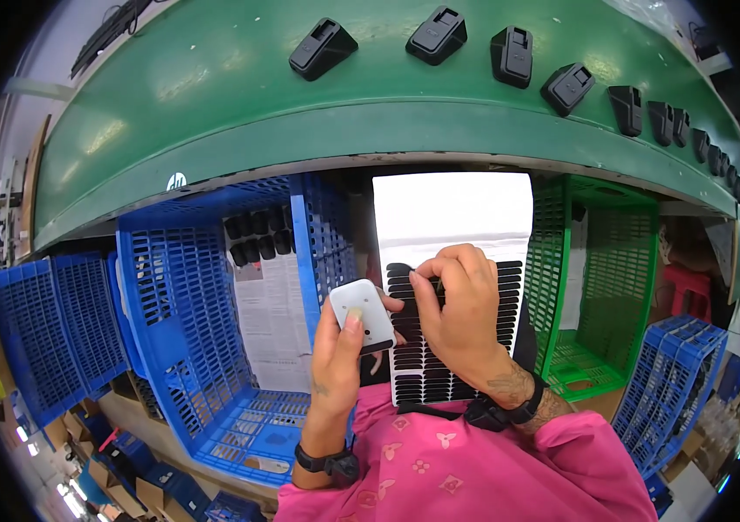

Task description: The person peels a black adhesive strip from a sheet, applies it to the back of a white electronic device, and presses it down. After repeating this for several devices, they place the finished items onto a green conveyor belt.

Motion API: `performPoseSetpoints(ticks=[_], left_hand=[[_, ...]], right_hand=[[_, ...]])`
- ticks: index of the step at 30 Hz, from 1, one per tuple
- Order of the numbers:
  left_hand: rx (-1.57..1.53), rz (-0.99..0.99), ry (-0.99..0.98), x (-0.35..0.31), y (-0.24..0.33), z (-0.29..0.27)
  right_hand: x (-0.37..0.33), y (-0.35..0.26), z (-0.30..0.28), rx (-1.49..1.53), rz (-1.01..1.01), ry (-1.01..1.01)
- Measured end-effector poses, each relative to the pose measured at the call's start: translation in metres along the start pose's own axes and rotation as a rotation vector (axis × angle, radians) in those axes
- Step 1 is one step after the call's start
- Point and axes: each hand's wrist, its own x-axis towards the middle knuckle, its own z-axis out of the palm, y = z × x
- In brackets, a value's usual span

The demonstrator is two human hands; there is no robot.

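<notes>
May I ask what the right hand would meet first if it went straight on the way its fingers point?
The right hand would probably first meet a black strip near the left edge of the white sheet; whether they already touch is unclear.

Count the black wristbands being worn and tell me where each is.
2: one black wristband is around the wrist of the left hand; another is around the wrist of the right hand.
</notes>
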Motion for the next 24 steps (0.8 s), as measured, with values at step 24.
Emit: performPoseSetpoints(ticks=[24], left_hand=[[0.498, 0.18, -0.23, -0.009, 0.034, 0.058]], right_hand=[[0.015, -0.024, -0.103, 1.213, 0.605, -0.364]])
